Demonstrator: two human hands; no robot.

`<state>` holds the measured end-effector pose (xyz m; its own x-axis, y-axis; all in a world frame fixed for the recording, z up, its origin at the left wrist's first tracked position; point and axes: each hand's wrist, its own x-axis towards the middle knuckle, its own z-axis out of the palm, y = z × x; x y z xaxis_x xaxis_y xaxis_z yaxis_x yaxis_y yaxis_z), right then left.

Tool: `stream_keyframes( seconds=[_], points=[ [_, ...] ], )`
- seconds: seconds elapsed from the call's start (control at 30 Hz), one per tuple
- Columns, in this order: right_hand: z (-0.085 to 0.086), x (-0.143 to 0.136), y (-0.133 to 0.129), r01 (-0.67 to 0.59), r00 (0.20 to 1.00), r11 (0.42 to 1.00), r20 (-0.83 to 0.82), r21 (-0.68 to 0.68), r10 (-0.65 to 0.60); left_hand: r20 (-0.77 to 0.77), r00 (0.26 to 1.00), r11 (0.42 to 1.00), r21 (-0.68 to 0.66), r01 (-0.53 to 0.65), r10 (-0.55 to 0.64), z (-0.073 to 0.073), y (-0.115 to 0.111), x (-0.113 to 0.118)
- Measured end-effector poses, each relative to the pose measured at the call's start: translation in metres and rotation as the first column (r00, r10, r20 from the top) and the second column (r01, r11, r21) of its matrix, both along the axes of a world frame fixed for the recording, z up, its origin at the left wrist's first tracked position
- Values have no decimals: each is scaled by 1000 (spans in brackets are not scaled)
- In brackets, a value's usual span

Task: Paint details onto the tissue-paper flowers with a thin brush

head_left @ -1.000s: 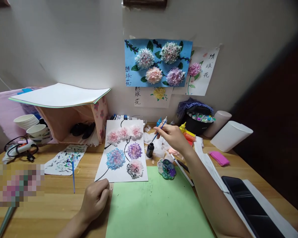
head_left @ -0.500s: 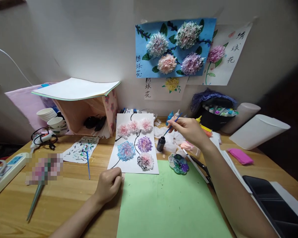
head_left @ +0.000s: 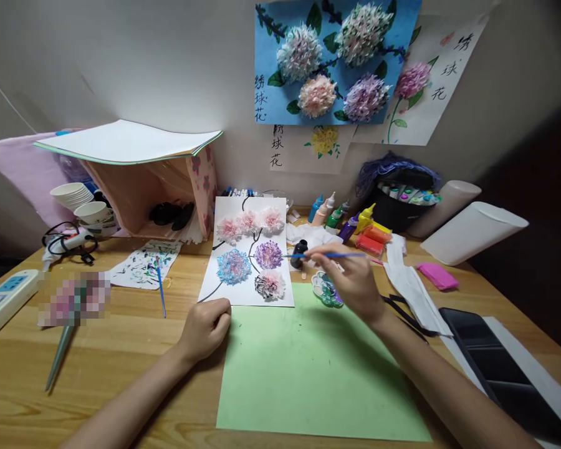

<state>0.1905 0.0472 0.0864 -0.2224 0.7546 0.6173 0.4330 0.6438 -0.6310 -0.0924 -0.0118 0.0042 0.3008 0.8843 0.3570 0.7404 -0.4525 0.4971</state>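
Observation:
My right hand (head_left: 350, 274) grips a blue paintbrush (head_left: 341, 254) held nearly level, its tip pointing left at the right edge of the purple tissue flower (head_left: 268, 255). Whether the tip touches the flower I cannot tell. That flower is on a white sheet (head_left: 210, 287) with black painted stems and other pink, blue and black-edged flowers. Closed in a fist, my left hand (head_left: 208, 327) rests on the table at the sheet's lower left corner. Just behind the brush stands an open black ink bottle (head_left: 299, 252). A paint palette (head_left: 325, 288) is partly covered by my right hand.
A green mat (head_left: 308, 374) lies in front. Several paint bottles (head_left: 334, 218) stand at the back. Left are a second brush (head_left: 161, 290), a stained paper (head_left: 144, 265) and a power strip (head_left: 9, 299). Right, a black case (head_left: 505, 368) and a pink packet (head_left: 438, 276).
My right hand has come down and toward me from above the ink bottle, taking the paintbrush out and turning it level toward the sheet. My left hand stays in place. The view has tilted down.

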Motion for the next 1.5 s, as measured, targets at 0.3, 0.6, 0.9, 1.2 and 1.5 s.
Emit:
stream_keyframes(
  seconds=[0.3, 0.6, 0.9, 1.2, 1.5],
  points=[
    [-78, -5, -31, 33, 999, 994, -13, 107, -32, 3, 1000, 1000, -28, 3, -3, -1, 0, 0],
    [-82, -8, -27, 8, 1000, 992, 28, 129, -12, 21, 999, 997, -66, -41, 43, 1, 1, 2],
    [-82, -12, -28, -31, 997, 994, 75, 107, 23, 17, 998, 995, -83, -52, 53, 2, 2, 3],
    [-84, -11, -27, -43, 996, 994, 83, 102, 34, 16, 999, 996, -76, -48, 50, 1, 1, 2],
    [-85, -11, -27, -43, 996, 996, 84, 82, 36, 20, 997, 993, -91, -73, 75, 3, 1, 3]
  ],
)
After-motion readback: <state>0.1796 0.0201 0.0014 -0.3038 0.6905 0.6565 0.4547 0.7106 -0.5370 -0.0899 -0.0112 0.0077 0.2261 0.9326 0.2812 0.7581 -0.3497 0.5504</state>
